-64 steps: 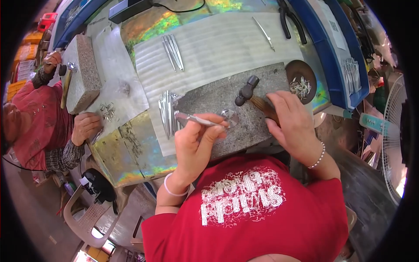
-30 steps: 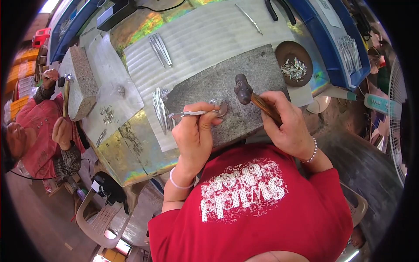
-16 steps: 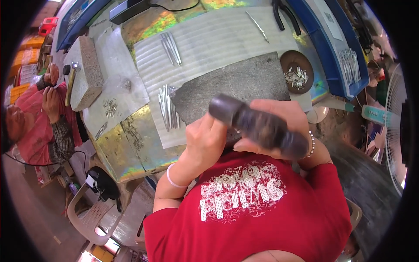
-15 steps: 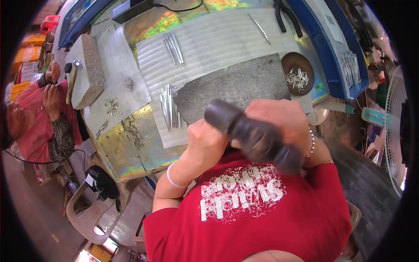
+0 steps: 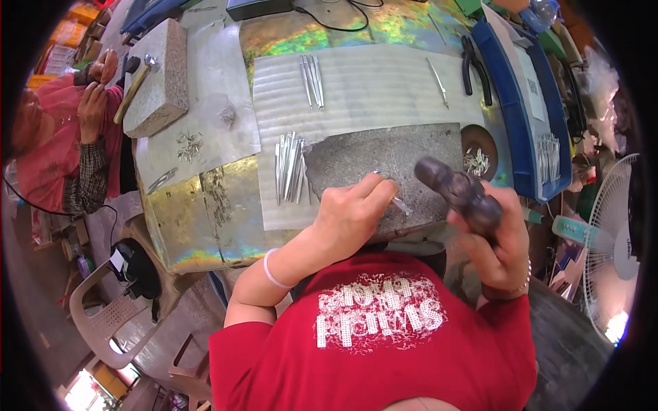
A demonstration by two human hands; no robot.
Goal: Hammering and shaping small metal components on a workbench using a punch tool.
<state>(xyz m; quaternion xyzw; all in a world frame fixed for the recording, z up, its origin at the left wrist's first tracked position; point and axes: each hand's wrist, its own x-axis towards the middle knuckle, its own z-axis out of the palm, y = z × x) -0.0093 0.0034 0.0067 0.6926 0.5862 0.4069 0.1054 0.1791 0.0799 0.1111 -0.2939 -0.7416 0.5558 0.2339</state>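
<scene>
My left hand (image 5: 353,212) is closed in a pinch over the near part of a grey stone slab (image 5: 391,154). A slim silver metal piece (image 5: 402,205) pokes out from its fingers, low over the slab. My right hand (image 5: 504,246) grips a hammer (image 5: 459,192) with a dark, rounded head, raised beside the slab's right end. Its handle is mostly hidden by the hand and head. Left of the slab lies a bundle of slim silver metal strips (image 5: 290,168), with a few similar strips (image 5: 312,82) farther back. Small silver pieces (image 5: 476,163) fill a round brown dish (image 5: 473,133).
Black-handled pliers (image 5: 475,68) and a thin pointed tool (image 5: 437,82) lie toward the back right. A blue tray (image 5: 507,103) borders that side. At left are a stone block (image 5: 161,79), another hammer (image 5: 133,89) and a co-worker's hands (image 5: 92,109). A fan (image 5: 603,233) stands at right.
My hands, close together before with the hammer across them, are now apart. The left is over the slab with the silver piece showing; the right has moved rightward with the hammer. The view has shifted.
</scene>
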